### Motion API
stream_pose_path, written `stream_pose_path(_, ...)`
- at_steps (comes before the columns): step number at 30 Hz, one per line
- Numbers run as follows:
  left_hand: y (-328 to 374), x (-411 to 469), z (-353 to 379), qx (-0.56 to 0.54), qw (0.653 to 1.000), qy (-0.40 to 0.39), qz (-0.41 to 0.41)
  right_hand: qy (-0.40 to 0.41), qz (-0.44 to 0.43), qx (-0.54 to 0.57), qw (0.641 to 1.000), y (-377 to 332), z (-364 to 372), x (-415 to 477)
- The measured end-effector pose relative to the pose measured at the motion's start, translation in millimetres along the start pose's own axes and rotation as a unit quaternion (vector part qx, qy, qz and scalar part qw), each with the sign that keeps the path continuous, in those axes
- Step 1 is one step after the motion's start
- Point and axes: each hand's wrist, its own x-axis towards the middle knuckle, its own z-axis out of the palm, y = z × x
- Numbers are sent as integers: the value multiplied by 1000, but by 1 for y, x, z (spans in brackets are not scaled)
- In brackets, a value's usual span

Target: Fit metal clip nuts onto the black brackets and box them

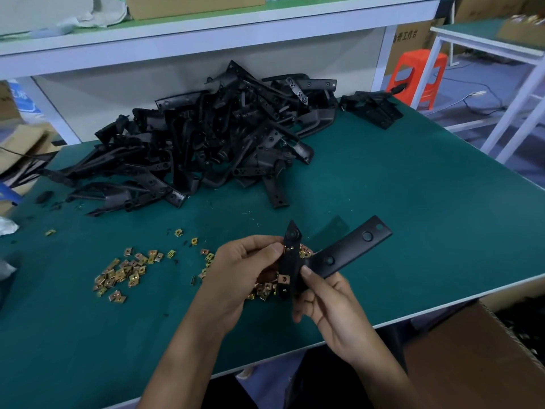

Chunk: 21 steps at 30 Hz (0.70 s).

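The thumb of the left hand (244, 270) presses against the left edge of a flat black bracket (351, 249) with round holes, and its fingers curl round behind that edge, clamped on it. The right hand's (327, 308) thumb lies on the bracket's face just right of the middle, while its other fingers curl under the lower end, so both hands grip the same piece above the near part of the table. The bracket has a narrow pointed limb standing upright between the hands and a long limb slanting up to the right. A small brass-coloured metal clip nut (284, 278) sits on the left edge of the upright limb near its lower end, just between the two thumbs.

Under and left of the hands, loose brass-coloured clip nuts (124, 273) lie scattered on the dark green table mat (383, 187). Farther back on the mat is a large tangled pile of black brackets (212, 137), and a smaller heap of black parts (371, 109) lies well apart at the far right corner. A brown cardboard box (472, 358) stands beside the table's near right edge. Beyond the table are an orange plastic stool (418, 75) and a white shelf (206, 28) overhead.
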Motion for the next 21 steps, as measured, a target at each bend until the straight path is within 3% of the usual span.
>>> stream_pose_path(3, 1, 1, -2, 43, 999, 24, 6, 27, -32, -40, 998, 3, 5, 1)
stream_pose_path(8, -6, -3, 2, -22, 998, 45, -38, 58, -72, -104, 990, 8, 11, 1)
stream_pose_path(13, -16, -9, 6, -32, 998, 42, -17, 88, -76, -158, 981, 10, 13, 2)
stream_pose_path(18, -29, -11, 14, 49, 993, 105, 37, 85, -85, -188, 975, 10, 18, -1)
stream_pose_path(21, -29, -7, 11, 160, 974, 134, 88, 98, -79, -181, 975, 10, 17, -3)
